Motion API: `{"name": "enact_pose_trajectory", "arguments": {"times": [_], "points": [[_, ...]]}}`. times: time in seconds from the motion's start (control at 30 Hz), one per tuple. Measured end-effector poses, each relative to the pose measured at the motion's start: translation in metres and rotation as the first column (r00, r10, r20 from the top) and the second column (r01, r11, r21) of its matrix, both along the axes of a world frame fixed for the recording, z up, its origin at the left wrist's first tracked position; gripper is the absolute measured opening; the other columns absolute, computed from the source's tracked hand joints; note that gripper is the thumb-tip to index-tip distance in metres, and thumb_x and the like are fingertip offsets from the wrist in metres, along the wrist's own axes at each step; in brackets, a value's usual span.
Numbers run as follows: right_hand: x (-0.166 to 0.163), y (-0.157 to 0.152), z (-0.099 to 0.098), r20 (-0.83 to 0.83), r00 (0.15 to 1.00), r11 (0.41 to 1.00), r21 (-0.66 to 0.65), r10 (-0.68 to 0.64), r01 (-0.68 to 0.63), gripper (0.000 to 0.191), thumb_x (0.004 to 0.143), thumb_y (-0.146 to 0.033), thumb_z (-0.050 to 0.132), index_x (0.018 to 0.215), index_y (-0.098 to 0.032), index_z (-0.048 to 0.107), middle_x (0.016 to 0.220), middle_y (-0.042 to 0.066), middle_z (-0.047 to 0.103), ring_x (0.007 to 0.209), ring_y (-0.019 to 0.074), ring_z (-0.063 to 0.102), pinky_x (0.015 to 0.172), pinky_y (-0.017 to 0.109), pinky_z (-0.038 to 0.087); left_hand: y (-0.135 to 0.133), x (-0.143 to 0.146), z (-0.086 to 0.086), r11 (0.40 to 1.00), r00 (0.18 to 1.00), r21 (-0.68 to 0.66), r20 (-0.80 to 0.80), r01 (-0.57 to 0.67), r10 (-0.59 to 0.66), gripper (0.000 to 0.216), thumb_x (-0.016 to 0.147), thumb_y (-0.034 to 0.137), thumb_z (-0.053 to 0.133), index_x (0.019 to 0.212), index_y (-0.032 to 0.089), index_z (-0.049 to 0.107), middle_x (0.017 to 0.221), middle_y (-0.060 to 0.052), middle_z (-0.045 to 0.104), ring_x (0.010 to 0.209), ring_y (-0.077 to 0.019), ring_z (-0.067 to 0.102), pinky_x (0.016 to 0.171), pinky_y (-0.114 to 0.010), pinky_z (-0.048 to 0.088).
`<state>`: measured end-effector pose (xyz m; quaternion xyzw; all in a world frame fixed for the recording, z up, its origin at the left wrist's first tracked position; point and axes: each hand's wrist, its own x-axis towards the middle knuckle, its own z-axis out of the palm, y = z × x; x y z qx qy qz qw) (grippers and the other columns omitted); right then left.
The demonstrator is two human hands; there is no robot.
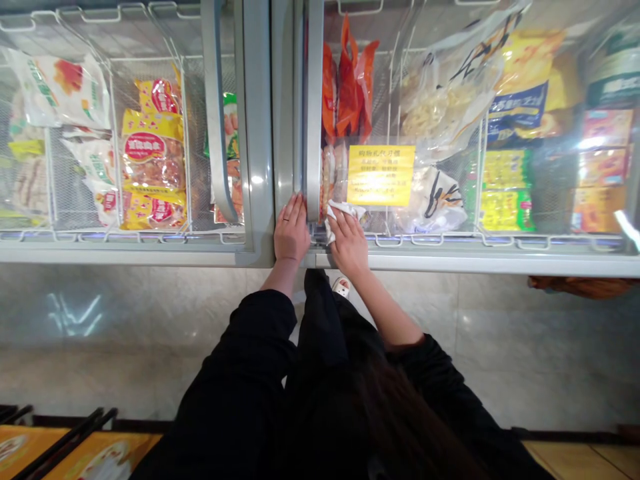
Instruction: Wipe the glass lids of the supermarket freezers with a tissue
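Observation:
My left hand [293, 230] lies flat on the grey centre frame [259, 167] of a glass-topped chest freezer, fingers stretched out and a ring on one of them. Nothing is in it. Just to its right, my right hand [350, 241] presses a white cloth [357, 211] against the lower left corner of the right glass lid, beside the lid's grey edge [314, 113]. Part of the cloth is hidden under the fingers. A yellow notice [380, 175] with printed characters sits on the glass just above the cloth.
Under the glass, wire baskets hold yellow meat packs [153, 157], red-orange bags [347, 93] and a large clear bag [445, 100]. A curved handle [219, 120] stands on the left lid. Tiled floor [150, 320] lies below, with orange boxes [105, 453] at the lower left.

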<state>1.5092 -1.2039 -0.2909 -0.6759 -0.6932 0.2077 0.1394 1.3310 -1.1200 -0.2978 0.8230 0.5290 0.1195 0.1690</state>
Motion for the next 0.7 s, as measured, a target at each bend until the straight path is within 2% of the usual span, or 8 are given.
{"name": "enact_pose_trajectory", "arguments": {"times": [0.1, 0.2, 0.3, 0.4, 0.47, 0.53, 0.63, 0.7], "points": [[0.004, -0.002, 0.001, -0.032, 0.990, 0.991, -0.011, 0.135, -0.136, 0.064, 0.097, -0.011, 0.049, 0.160, -0.015, 0.055, 0.173, 0.008, 0.048, 0.161, 0.0275, 0.041, 0.137, 0.053, 0.030, 0.000, 0.000, 0.000, 1.000, 1.000, 0.002, -0.005, 0.008, -0.008, 0.058, 0.104, 0.013, 0.038, 0.161, 0.011, 0.051, 0.169, -0.015, 0.052, 0.163, -0.0241, 0.040, 0.138, -0.045, 0.029], [0.033, -0.016, 0.002, -0.034, 0.967, 0.966, -0.028, 0.254, -0.255, 0.061, 0.096, -0.011, 0.051, 0.157, -0.015, 0.059, 0.168, 0.009, 0.054, 0.158, 0.0262, 0.047, 0.137, 0.049, 0.032, 0.000, -0.001, 0.001, 1.000, 1.000, 0.012, -0.008, 0.011, -0.011, 0.058, 0.103, 0.012, 0.038, 0.159, 0.010, 0.053, 0.168, -0.016, 0.053, 0.162, -0.0248, 0.041, 0.138, -0.046, 0.031], [0.045, -0.013, -0.003, -0.020, 0.993, 0.993, -0.019, 0.113, -0.113, 0.063, 0.096, -0.010, 0.049, 0.158, -0.016, 0.057, 0.170, 0.009, 0.053, 0.159, 0.0272, 0.045, 0.136, 0.052, 0.033, 0.000, -0.001, 0.001, 1.000, 1.000, 0.010, -0.007, 0.020, -0.020, 0.058, 0.102, 0.011, 0.038, 0.159, 0.009, 0.053, 0.168, -0.015, 0.053, 0.162, -0.0244, 0.042, 0.137, -0.046, 0.031], [0.022, 0.008, -0.009, -0.052, 0.998, 0.999, 0.004, -0.038, 0.038, 0.067, 0.096, -0.010, 0.045, 0.162, -0.019, 0.052, 0.174, 0.008, 0.046, 0.163, 0.0275, 0.039, 0.137, 0.057, 0.029, 0.000, 0.001, 0.002, 1.000, 1.000, -0.007, 0.005, 0.009, -0.009, 0.058, 0.104, 0.012, 0.038, 0.160, 0.011, 0.051, 0.169, -0.014, 0.052, 0.163, -0.0231, 0.041, 0.138, -0.045, 0.030], [0.003, 0.017, -0.011, -0.085, 0.996, 1.000, 0.006, 0.000, 0.001, 0.067, 0.096, -0.010, 0.044, 0.162, -0.017, 0.052, 0.174, 0.009, 0.046, 0.163, 0.0271, 0.039, 0.137, 0.056, 0.029, 0.001, 0.001, 0.002, 1.000, 1.000, -0.026, 0.013, 0.004, -0.003, 0.058, 0.105, 0.013, 0.037, 0.161, 0.011, 0.050, 0.169, -0.015, 0.052, 0.163, -0.0232, 0.041, 0.138, -0.045, 0.029], [-0.004, 0.013, -0.008, -0.102, 0.990, 0.995, -0.002, 0.102, -0.103, 0.067, 0.094, -0.009, 0.046, 0.161, -0.013, 0.053, 0.173, 0.010, 0.048, 0.162, 0.0271, 0.040, 0.138, 0.054, 0.029, 0.001, 0.001, 0.002, 0.999, 1.000, -0.039, 0.022, 0.003, -0.003, 0.058, 0.106, 0.015, 0.036, 0.161, 0.009, 0.049, 0.170, -0.016, 0.051, 0.164, -0.0237, 0.039, 0.139, -0.045, 0.028], [0.013, -0.009, -0.002, -0.099, 0.974, 0.978, -0.025, 0.202, -0.205, 0.069, 0.091, -0.007, 0.050, 0.160, -0.015, 0.055, 0.171, 0.011, 0.051, 0.160, 0.0286, 0.043, 0.136, 0.055, 0.034, -0.001, -0.002, 0.003, 0.999, 0.999, -0.041, 0.047, 0.005, -0.003, 0.059, 0.106, 0.015, 0.034, 0.164, 0.010, 0.045, 0.172, -0.016, 0.047, 0.166, -0.0231, 0.035, 0.139, -0.046, 0.026], [0.030, -0.022, 0.000, -0.098, 0.982, 0.987, -0.014, 0.161, -0.163, 0.074, 0.090, -0.004, 0.050, 0.162, -0.018, 0.053, 0.172, 0.010, 0.049, 0.158, 0.0288, 0.047, 0.131, 0.054, 0.042, -0.005, -0.003, 0.004, 0.999, 0.998, -0.035, 0.064, 0.011, -0.009, 0.061, 0.106, 0.016, 0.034, 0.167, 0.011, 0.040, 0.174, -0.015, 0.044, 0.166, -0.0217, 0.033, 0.139, -0.045, 0.026]]}}
